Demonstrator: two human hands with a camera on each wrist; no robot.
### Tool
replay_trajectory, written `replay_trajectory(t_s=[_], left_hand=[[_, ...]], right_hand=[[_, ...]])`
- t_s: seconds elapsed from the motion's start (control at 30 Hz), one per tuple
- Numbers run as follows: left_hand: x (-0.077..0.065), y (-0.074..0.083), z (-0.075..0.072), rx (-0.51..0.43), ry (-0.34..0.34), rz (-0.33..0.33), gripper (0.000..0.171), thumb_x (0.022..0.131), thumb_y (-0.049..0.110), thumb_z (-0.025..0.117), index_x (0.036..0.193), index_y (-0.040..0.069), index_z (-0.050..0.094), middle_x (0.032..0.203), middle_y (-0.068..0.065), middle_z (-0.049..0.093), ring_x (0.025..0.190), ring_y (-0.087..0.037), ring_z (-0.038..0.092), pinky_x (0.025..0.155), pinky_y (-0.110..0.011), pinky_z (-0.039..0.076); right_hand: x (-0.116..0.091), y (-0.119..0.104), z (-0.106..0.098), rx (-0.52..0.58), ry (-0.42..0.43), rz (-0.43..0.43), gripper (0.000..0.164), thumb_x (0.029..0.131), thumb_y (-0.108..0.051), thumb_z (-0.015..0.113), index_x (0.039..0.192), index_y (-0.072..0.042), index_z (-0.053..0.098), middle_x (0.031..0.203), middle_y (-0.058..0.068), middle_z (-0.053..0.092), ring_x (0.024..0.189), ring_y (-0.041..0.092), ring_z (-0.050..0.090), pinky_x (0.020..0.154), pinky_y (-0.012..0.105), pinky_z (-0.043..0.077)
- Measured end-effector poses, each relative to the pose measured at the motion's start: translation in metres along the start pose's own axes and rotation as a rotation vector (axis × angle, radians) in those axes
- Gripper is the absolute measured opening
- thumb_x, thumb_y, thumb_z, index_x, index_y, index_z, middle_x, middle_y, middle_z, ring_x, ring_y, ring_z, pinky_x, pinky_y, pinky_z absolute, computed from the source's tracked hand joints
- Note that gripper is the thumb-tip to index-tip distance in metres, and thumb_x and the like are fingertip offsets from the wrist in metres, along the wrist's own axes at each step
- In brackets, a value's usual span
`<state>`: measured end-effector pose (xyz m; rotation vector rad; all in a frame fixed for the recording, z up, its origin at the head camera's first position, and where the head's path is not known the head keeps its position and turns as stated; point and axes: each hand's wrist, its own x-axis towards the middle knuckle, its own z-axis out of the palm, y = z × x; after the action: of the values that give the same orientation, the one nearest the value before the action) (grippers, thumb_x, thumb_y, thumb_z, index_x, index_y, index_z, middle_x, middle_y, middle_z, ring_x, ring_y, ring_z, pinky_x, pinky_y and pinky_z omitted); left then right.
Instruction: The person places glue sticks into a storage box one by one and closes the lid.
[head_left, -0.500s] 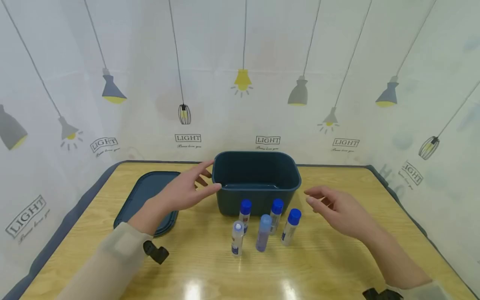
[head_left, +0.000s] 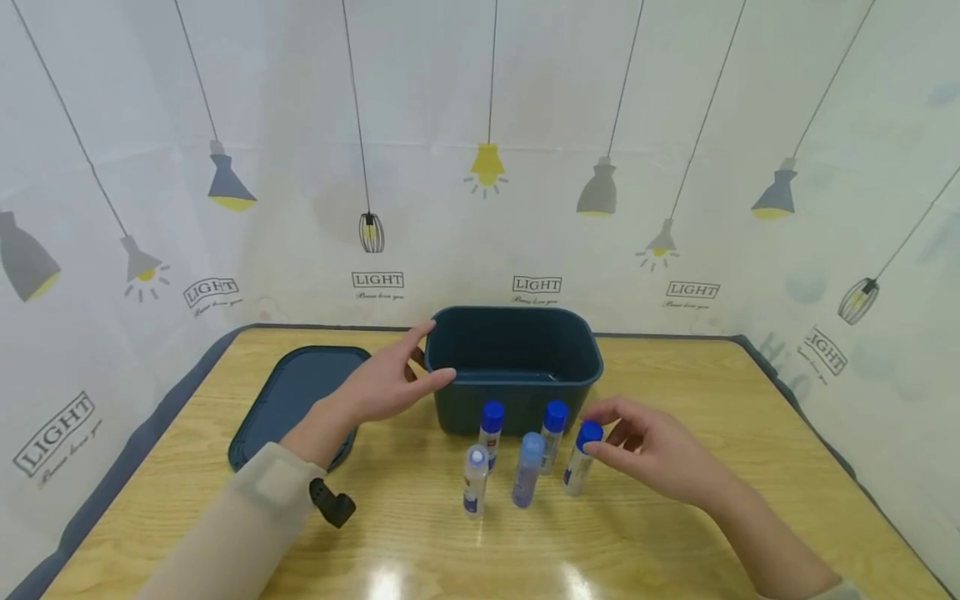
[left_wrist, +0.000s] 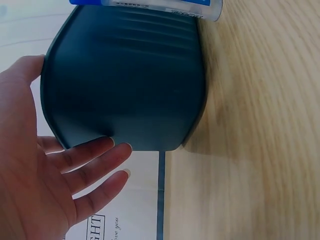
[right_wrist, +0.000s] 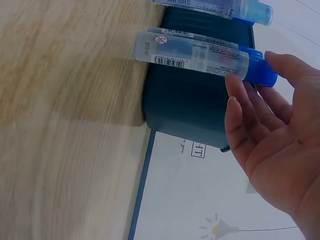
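Right hand (head_left: 663, 457) moved to rightmost bottle (head_left: 577, 472), half-spread, thumb (right_wrist: 289, 65) at blue cap (head_left: 589, 431).

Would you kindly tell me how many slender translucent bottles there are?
5. Dark-blue-capped: back left bottle, back right bottle, rightmost bottle, by the right hand. In front: white-tipped left bottle, light-blue-capped middle bottle. The dark teal plastic bin could hide more.
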<state>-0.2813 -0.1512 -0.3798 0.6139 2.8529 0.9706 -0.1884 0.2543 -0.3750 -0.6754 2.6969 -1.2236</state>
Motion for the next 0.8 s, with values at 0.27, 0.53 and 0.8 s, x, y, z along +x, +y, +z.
replay_trajectory(t_s=[0.27, 0.53, 0.8], left_hand=[[-0.001, -0.001, 0.004, -0.051, -0.005, -0.025, 0.100, 0.101, 0.075, 0.061, 0.178, 0.031, 0.015, 0.134, -0.011, 0.067, 0.099, -0.021, 0.071, 0.079, -0.038, 0.057], [0.000, -0.003, 0.006, -0.060, -0.006, -0.025, 0.100, 0.100, 0.077, 0.060, 0.178, 0.032, 0.015, 0.136, -0.011, 0.068, 0.101, -0.023, 0.071, 0.080, -0.040, 0.058], [0.000, -0.003, 0.002, -0.032, 0.015, -0.028, 0.099, 0.099, 0.076, 0.064, 0.177, 0.034, 0.021, 0.134, -0.009, 0.071, 0.104, -0.023, 0.072, 0.082, -0.040, 0.058]], right_hand=[[0.000, 0.003, 0.003, -0.007, -0.013, 0.004, 0.029, 0.105, -0.027, 0.077, 0.129, -0.012, 0.071, 0.106, -0.001, 0.075, 0.085, 0.015, 0.070, 0.070, 0.027, 0.057], [-0.005, -0.004, -0.002, -0.064, 0.087, -0.071, 0.024, 0.104, -0.020, 0.078, 0.125, -0.012, 0.073, 0.102, -0.003, 0.076, 0.081, 0.008, 0.068, 0.071, 0.028, 0.059], [-0.012, -0.022, -0.029, -0.116, 0.290, -0.148, 0.030, 0.100, -0.010, 0.081, 0.129, -0.014, 0.073, 0.098, -0.004, 0.074, 0.078, 0.007, 0.068, 0.064, 0.026, 0.055]])
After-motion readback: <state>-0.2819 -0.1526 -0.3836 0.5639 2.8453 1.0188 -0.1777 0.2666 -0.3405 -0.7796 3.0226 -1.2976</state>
